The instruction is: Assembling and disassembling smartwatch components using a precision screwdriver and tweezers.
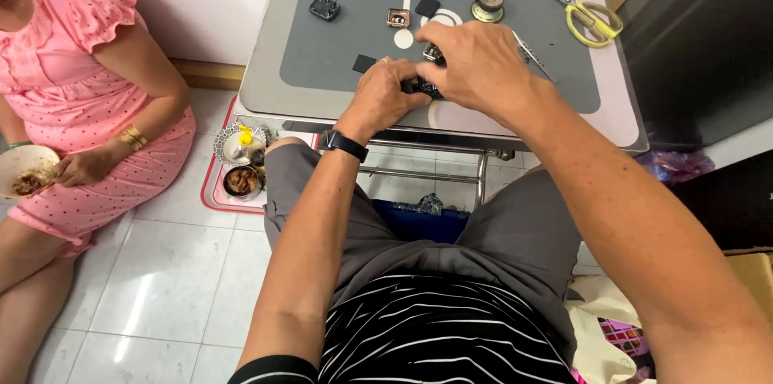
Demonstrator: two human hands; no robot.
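Both my hands meet over a grey mat (322,46) on a small metal table (262,90). My left hand (385,94) and my right hand (471,62) close together on a small dark watch-like piece (425,88), mostly hidden by my fingers. A black band sits on my left wrist. On the mat lie several small square watch cases, among them a dark one (324,7) and copper-coloured ones (398,18), plus black square pads (364,63).
Yellow-handled scissors (592,20), tweezers (533,54) and a round brass part (488,6) lie at the mat's right. A person in a pink dress (80,86) sits on the tiled floor at left holding a bowl (24,171). A red tray with dishes (237,171) is beside the table.
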